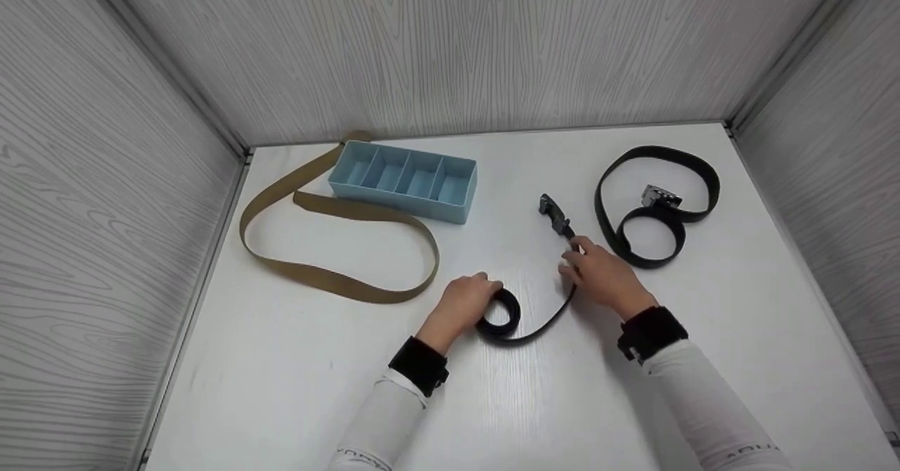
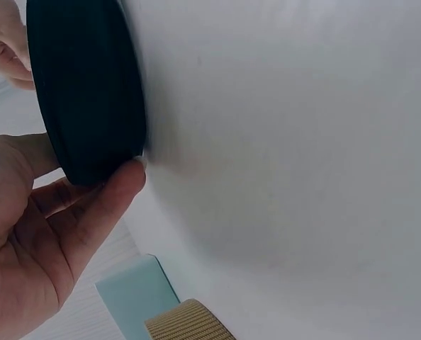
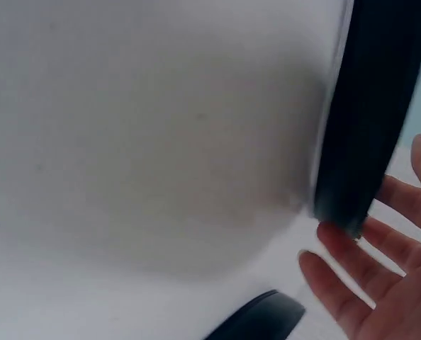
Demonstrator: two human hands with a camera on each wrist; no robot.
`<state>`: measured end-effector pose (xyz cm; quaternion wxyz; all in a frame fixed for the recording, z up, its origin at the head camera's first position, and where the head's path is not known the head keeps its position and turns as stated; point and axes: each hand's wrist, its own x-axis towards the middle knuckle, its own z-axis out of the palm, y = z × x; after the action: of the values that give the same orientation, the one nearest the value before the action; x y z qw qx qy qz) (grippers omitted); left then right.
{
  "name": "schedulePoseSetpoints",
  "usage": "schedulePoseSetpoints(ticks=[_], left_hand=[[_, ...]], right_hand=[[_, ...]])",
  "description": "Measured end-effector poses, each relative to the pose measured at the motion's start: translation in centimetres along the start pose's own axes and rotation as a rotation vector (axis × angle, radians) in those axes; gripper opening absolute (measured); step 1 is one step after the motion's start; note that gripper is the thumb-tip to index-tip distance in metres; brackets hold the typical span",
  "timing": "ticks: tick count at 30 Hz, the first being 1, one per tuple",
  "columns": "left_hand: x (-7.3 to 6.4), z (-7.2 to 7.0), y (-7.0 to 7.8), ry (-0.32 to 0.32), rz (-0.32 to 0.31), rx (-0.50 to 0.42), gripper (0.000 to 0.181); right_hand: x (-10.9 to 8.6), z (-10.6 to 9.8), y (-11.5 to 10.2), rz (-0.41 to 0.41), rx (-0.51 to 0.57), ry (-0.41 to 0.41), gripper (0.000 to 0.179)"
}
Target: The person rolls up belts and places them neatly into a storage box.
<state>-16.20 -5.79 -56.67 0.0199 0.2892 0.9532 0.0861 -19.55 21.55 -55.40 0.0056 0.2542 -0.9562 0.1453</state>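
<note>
A black belt (image 1: 520,341) stands on its edge, one end rolled into a small coil and the other running in a curve to a dark metal buckle (image 1: 554,215). My left hand (image 1: 460,304) pinches the coil's left side; in the left wrist view, thumb and fingers (image 2: 104,212) hold the black strap (image 2: 90,92). Close behind the buckle, my right hand (image 1: 606,275) has its fingers about the strap. The right wrist view shows those fingers (image 3: 352,262) loosely extended at the strap's (image 3: 370,106) end of view, with the thumb standing apart from it.
A light blue four-slot box (image 1: 436,207), its compartments bare, stands at the back. A tan webbing belt (image 1: 337,285) loops beside and behind it on the left. Another black belt (image 1: 710,176) with a silver buckle (image 1: 661,195) lies looped at the right. Grey wood-grain walls enclose the white table.
</note>
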Motion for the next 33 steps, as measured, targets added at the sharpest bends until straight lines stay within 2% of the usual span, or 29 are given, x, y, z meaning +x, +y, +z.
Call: schedulePoseSetpoints(ticks=[2,4,7,10,12,14,19,26,29,33], left_hand=[[0.0,0.0,0.0,0.001,-0.004,-0.007,0.017],[0.0,-0.1,0.0,0.002,-0.008,-0.003,0.017],[0.0,-0.1,0.0,0.001,-0.009,0.010,0.016],[0.0,-0.1,0.0,-0.004,-0.007,0.016,0.016],[0.0,-0.1,-0.1,-0.008,0.001,0.022,0.017],[0.1,-0.2,-0.1,-0.012,0.014,0.028,0.017],[0.2,-0.3,-0.3,-0.021,0.048,0.041,0.016],[0.4,-0.3,-0.6,-0.013,0.067,0.017,0.014],[0.5,-0.3,-0.6,0.003,0.038,-0.012,0.010],[0.8,-0.1,-0.6,0.037,-0.053,-0.068,0.008]], right_hand=[[-0.4,-0.4,-1.5,-0.039,-0.032,0.035,0.017],[-0.9,-0.6,-3.3,-0.096,-0.029,0.036,0.013],[-1.6,-0.3,-6.0,-0.227,0.044,-0.046,0.018],[-2.2,0.7,-7.5,-0.372,0.076,-0.126,0.020],[-2.3,1.5,-7.8,-0.445,0.038,-0.108,0.014],[-2.2,2.1,-7.6,-0.485,-0.027,-0.036,0.009],[-1.3,3.2,-6.4,-0.501,-0.124,0.138,0.008],[-0.5,3.9,-6.2,-0.511,-0.092,0.214,0.012],[-0.3,4.1,-6.2,-0.522,-0.086,0.215,0.011],[-0.2,4.4,-6.1,-0.555,-0.054,0.196,0.017]])
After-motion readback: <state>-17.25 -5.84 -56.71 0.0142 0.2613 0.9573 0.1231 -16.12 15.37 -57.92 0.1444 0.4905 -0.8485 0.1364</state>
